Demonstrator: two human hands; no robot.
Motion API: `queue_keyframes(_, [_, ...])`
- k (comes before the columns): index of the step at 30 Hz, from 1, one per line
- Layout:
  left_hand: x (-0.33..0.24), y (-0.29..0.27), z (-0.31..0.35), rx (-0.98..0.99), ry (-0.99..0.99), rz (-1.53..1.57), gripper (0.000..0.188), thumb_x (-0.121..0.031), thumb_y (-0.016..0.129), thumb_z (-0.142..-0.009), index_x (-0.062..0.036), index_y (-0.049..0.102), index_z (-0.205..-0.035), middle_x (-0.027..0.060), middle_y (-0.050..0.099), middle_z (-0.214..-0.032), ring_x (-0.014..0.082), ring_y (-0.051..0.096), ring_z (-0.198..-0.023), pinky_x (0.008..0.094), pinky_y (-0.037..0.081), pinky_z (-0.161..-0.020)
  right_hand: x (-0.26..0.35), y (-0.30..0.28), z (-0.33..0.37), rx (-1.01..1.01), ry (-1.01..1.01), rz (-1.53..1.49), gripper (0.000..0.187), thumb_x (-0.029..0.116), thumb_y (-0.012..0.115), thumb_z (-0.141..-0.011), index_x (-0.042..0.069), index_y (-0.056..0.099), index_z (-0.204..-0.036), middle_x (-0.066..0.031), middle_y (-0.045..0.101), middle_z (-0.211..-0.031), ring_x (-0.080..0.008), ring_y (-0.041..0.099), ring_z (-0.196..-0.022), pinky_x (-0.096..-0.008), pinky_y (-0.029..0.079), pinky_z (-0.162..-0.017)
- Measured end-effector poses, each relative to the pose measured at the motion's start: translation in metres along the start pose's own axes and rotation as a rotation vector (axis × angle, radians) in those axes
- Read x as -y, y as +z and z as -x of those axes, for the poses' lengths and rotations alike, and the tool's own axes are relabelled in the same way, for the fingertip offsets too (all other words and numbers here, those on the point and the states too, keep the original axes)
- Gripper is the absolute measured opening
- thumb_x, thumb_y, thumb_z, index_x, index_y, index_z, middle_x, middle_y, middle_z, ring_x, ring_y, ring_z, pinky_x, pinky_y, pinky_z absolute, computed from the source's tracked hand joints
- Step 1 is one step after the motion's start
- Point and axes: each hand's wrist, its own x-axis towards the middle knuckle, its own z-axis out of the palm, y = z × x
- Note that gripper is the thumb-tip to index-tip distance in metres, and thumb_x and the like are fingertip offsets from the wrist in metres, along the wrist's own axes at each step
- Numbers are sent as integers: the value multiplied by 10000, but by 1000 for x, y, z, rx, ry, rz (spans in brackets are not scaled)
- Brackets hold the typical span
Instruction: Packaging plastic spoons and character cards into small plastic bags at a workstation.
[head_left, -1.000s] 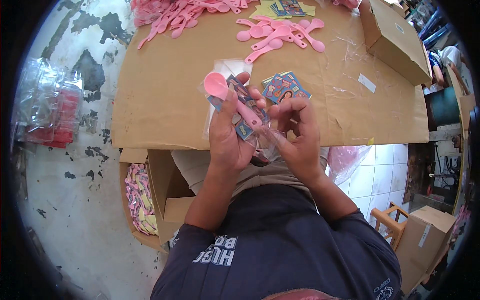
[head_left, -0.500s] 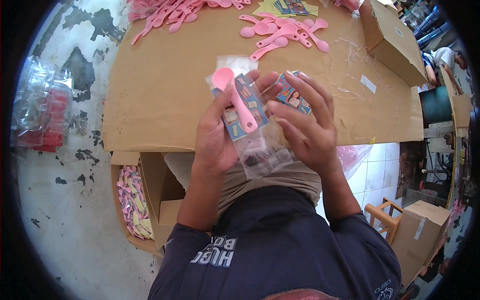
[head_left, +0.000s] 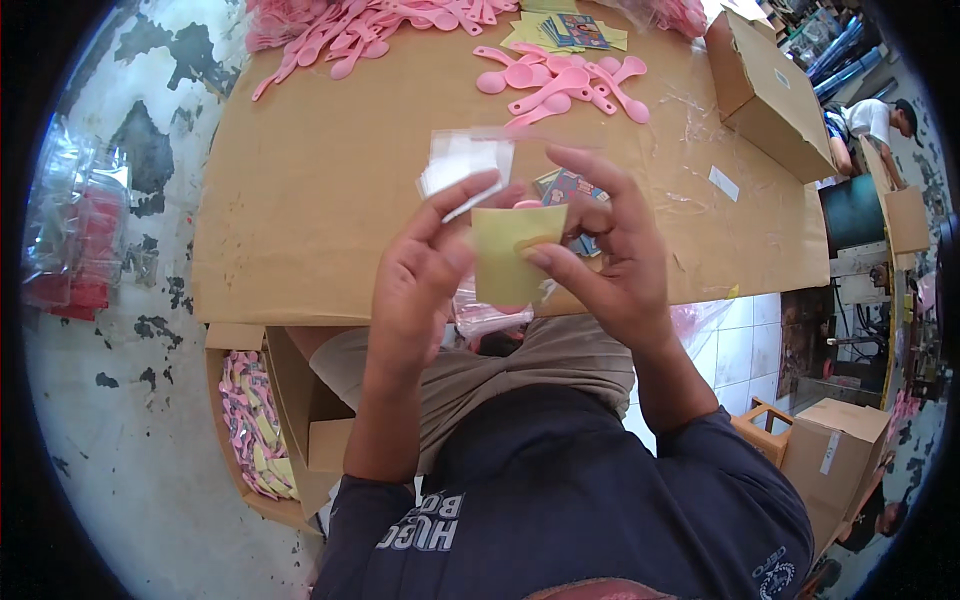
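Desk (head_left: 300, 210) has a brown cardboard top: big pink spoon pile (head_left: 385, 20) far left, smaller spoon cluster (head_left: 550, 92) far middle, yellow-and-blue cards (head_left: 583, 32) just behind that. Nearer in, a clear bag stack (head_left: 462, 165), with a printed card stack (head_left: 574, 186) to its right, partly hidden by the hands (head_left: 415, 265). Right side: white label (head_left: 724, 184), cardboard box (head_left: 770, 110) at the edge.

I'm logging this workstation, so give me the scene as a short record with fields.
Right hand: pinches a yellow card between thumb and fingers
Left hand: open beside the card; contact unclear
Table: pink spoons, clear bags, printed cards
Lower left: open box of pink and yellow items
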Motion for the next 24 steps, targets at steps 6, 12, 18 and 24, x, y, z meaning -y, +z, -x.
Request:
queue_keyframes(6, [10, 9, 4, -169, 22, -281, 398, -71, 621, -1009, 64, 540, -1374, 168, 690, -1224, 146, 683, -1037, 256, 562, -849, -8, 12, 9, 76, 274, -119, 676, 38, 752, -900, 33, 396, -1476, -42, 699, -830, -85, 654, -776, -236, 516, -719])
queue_keyframes(12, [11, 20, 9, -323, 17, -459, 475, -70, 633, -1000, -41, 513, -1458, 95, 729, -978, 58, 657, -756, 212, 512, -594, -4, 3, 1, -226, -137, 497, 389, 45, 775, -845, 42, 655, -1215, -121, 683, -1048, -191, 641, -857, -307, 520, -731])
queue_keyframes(18, [15, 38, 8, -316, 88, -471, 552, -69, 648, -977, -70, 482, -1503, 23, 679, -831, 2, 517, -576, 194, 388, -515, 5, 6, -16, -253, -408, 722, 281, 44, 791, -760, 78, 746, -1035, -98, 658, -1126, -282, 606, -969, -380, 507, -801])
queue_keyframes(24, [18, 29, 11, -225, 29, -768, 674, -97, 700, -916, -113, 452, -1543, -15, 305, -601, 59, 305, -535, 264, 258, -503, -2, 12, -15, -297, -441, 734, 317, -19, 775, -723, 45, 742, -1031, -98, 668, -1086, -287, 611, -948, -384, 513, -782])
